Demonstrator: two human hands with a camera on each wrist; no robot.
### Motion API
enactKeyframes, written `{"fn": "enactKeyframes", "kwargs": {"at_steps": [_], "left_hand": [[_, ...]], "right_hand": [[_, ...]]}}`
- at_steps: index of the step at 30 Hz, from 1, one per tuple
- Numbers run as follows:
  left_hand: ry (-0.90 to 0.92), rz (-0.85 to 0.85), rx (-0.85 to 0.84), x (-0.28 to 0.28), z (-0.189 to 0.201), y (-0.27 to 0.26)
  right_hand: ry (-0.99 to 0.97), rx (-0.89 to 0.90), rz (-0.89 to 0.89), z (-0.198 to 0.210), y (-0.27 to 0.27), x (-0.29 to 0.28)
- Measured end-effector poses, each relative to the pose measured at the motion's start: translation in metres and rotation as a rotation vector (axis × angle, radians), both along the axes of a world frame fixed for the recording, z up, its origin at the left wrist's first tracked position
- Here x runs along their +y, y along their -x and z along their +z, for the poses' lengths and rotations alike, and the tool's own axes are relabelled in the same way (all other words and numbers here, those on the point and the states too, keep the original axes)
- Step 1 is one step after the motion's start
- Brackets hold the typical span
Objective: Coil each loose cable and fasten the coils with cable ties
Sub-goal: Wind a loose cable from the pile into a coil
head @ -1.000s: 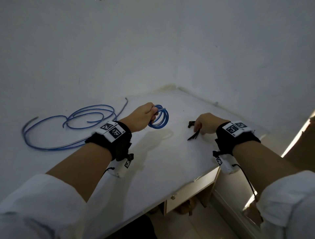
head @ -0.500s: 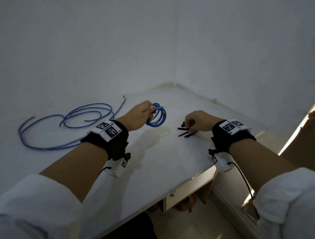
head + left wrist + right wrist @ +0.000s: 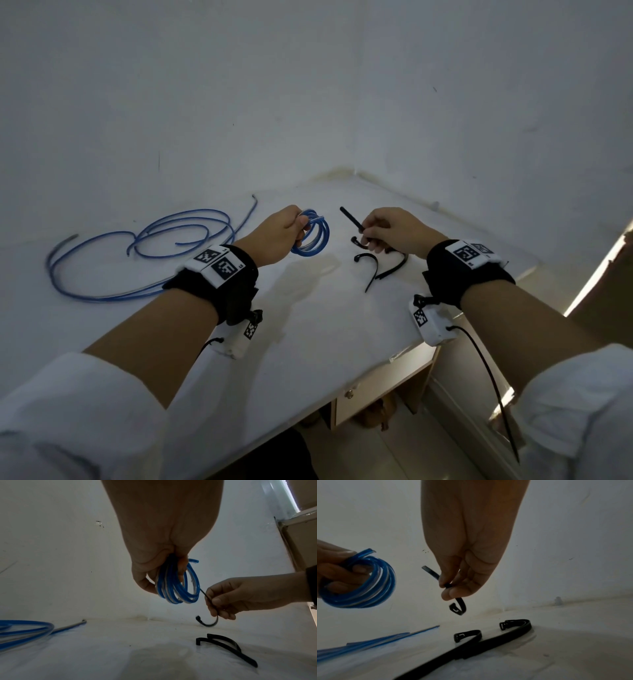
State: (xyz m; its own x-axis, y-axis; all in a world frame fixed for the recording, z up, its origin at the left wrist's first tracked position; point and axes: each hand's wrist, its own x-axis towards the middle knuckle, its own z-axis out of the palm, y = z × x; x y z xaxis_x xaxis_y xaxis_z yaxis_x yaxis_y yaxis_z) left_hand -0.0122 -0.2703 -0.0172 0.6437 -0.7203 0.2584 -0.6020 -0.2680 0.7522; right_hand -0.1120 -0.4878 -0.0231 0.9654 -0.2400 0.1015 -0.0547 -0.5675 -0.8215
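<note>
The coiled cable (image 3: 313,236) is coloured blue with a silvery clear stripe, as is the loose cable (image 3: 144,253) left of the coil. Black cable ties (image 3: 373,270) are seen right of the coil, on a white table (image 3: 308,329).

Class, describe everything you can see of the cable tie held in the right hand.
The cable tie is a thin black strap that looks like flexible plastic. The right hand pinches it near the middle between thumb and fingers, lifted clear of the table. Its plain tail points up toward the blue coil in the left hand, not yet threaded round it. The other end curls downward into a hook ending in a small locking head. Nothing else touches it.
</note>
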Motion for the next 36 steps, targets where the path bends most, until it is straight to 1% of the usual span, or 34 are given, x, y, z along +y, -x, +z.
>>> {"fn": "enactKeyframes", "kwargs": {"at_steps": [3,7,10,13,17,22,27,30,36], "left_hand": [[-0.009,0.032,-0.023,0.005,0.003,-0.001],[-0.015,0.088,-0.051,0.017,0.008,-0.003],[0.032,0.133,-0.031,0.030,0.011,-0.006],[0.070,0.184,-0.029,0.046,0.014,-0.011],[0.078,0.205,-0.073,0.070,0.017,-0.015],[0.072,0.275,-0.165,0.106,0.021,-0.025],[0.078,0.319,-0.215,0.138,0.020,-0.035],[0.148,0.317,-0.175,0.155,0.019,-0.039],[0.216,0.408,-0.027,0.178,0.020,-0.055]], "right_hand": [[-0.174,-0.069,0.064,0.007,-0.002,0.013],[-0.315,-0.131,0.172,0.019,-0.005,0.044],[-0.403,-0.145,0.279,0.027,-0.010,0.068],[-0.413,-0.119,0.372,0.033,-0.018,0.092],[-0.386,-0.133,0.416,0.038,-0.033,0.128],[-0.404,-0.255,0.400,0.039,-0.053,0.171],[-0.474,-0.394,0.394,0.038,-0.073,0.208],[-0.487,-0.422,0.409,0.040,-0.085,0.223],[-0.548,-0.449,0.442,0.037,-0.103,0.249]]}}
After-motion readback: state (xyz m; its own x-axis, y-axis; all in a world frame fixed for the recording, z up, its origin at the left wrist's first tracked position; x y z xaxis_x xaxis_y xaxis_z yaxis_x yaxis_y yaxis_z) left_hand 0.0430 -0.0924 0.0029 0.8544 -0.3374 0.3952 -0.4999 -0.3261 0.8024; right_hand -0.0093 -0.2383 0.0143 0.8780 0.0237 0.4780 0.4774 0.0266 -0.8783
